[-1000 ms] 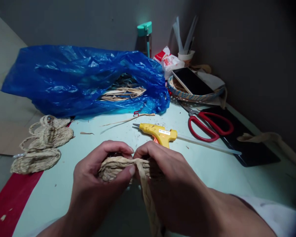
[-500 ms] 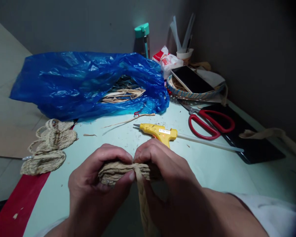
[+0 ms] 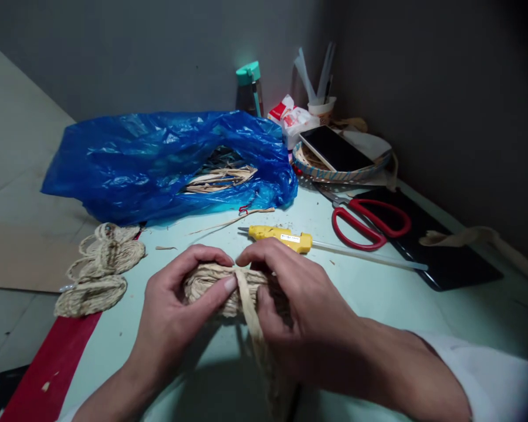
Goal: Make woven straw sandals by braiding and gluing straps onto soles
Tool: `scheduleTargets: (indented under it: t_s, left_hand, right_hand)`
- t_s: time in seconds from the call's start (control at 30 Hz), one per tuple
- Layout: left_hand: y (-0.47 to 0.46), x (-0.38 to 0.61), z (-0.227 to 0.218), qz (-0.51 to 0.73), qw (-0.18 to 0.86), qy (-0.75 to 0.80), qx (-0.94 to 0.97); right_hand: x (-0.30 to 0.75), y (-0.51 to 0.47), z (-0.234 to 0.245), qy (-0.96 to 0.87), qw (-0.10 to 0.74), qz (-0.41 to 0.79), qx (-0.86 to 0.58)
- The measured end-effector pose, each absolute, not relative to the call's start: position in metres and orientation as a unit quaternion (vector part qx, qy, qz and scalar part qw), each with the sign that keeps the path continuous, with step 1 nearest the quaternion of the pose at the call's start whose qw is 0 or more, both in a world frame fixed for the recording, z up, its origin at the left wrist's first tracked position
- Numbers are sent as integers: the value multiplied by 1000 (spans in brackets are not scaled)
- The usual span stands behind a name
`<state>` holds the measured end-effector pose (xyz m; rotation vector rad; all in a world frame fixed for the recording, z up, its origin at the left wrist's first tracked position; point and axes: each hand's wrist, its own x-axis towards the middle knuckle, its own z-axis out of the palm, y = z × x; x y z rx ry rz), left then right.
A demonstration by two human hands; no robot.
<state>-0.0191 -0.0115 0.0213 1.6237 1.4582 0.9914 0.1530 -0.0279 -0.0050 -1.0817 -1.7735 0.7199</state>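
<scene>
Both hands grip a small woven piece of tan raffia (image 3: 205, 281) just above the pale green table (image 3: 378, 293). My left hand (image 3: 176, 310) wraps its left side, thumb pressed on the middle. My right hand (image 3: 290, 299) closes over the right side, fingers curled around it. A flat raffia strand (image 3: 250, 316) runs from the middle of the piece down toward me between the hands. A yellow glue gun (image 3: 281, 237) lies just beyond my right fingers.
A blue plastic bag (image 3: 158, 158) with raffia strips lies at the back. Coiled braided cord (image 3: 101, 269) sits at the left. Red-handled scissors (image 3: 369, 220), a black tablet (image 3: 444, 258), a woven tray (image 3: 334, 173) holding a phone, and a cup of glue sticks (image 3: 319, 105) are at the right.
The view has shifted, so table items sit further right and lower in frame. My hands stay closed on the woven piece, and my right fingers have curled further round it.
</scene>
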Motion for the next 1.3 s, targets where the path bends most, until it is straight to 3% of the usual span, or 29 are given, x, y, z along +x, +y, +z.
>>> scheduleTargets:
  t_s: [0.2,0.3,1.3]
  left_hand:
    - [-9,-16,20,457,580,515,436]
    - [-10,-14,19,451,626,493,401]
    - [-18,-17,6,437,624,473,442]
  right_hand:
    - [163,-20,3,-625,476,444,-431]
    - [163,-21,4,-613,458,493,-414]
    - [159,-28,-8,-682,497,382,-377]
